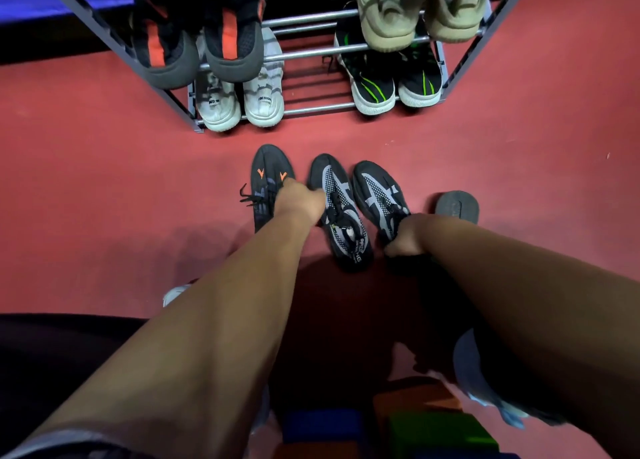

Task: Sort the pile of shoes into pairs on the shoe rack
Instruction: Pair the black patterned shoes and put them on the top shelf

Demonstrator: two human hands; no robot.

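Three dark shoes lie on the red floor in front of the shoe rack (311,108). A black shoe with orange marks (265,178) is on the left, and two matching black-and-grey mesh shoes (337,212) (375,192) lie to its right. My left hand (299,200) is closed between the orange-marked shoe and the left mesh shoe, at its laces; which one it grips is unclear. My right hand (407,233) is closed on the heel of the right mesh shoe. The rack holds pairs: black-orange (197,43), beige (415,11), white (239,102), black-green (394,84).
A grey sole of another shoe (457,205) shows behind my right forearm. A white shoe tip (175,294) peeks out left of my left arm. Coloured blocks (398,424) and a grey-blue shoe (485,382) lie near the bottom edge. The rack's middle rails are bare.
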